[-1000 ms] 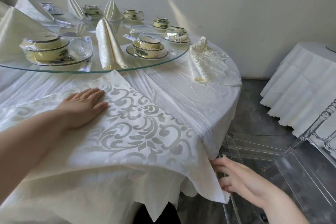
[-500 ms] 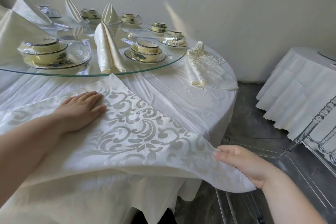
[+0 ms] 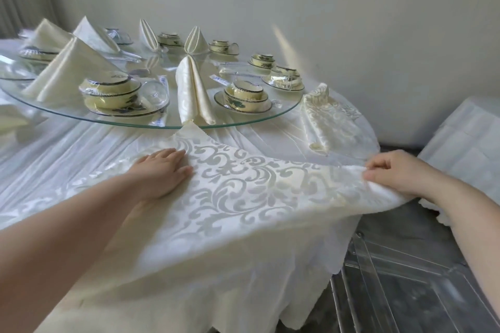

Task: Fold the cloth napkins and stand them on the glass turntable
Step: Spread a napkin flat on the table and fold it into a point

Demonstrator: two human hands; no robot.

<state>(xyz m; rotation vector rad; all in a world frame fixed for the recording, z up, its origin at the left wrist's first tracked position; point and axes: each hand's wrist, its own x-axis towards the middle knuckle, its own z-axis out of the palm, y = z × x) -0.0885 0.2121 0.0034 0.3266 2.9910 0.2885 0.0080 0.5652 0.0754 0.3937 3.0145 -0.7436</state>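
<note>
A cream damask napkin (image 3: 251,192) with a scroll pattern lies spread on the tablecloth in front of the glass turntable (image 3: 151,123). My left hand (image 3: 162,173) presses flat on its left part, fingers straight. My right hand (image 3: 397,173) pinches the napkin's right corner and holds it lifted above the table edge. Several folded napkins stand on the turntable, the nearest one (image 3: 193,92) a tall cone at the front rim. A loose pile of unfolded napkins (image 3: 327,119) lies on the table at the right.
Cup-and-saucer sets (image 3: 243,97) and a bowl set (image 3: 113,94) sit wrapped on the turntable, with an upturned glass (image 3: 154,93). A clear acrylic chair (image 3: 405,278) stands at the lower right. A second white-covered table (image 3: 465,143) is at the far right.
My right hand has lifted the napkin's hanging corner from below the table edge up to table height and carried it rightwards. My left hand has stayed pressed on the napkin.
</note>
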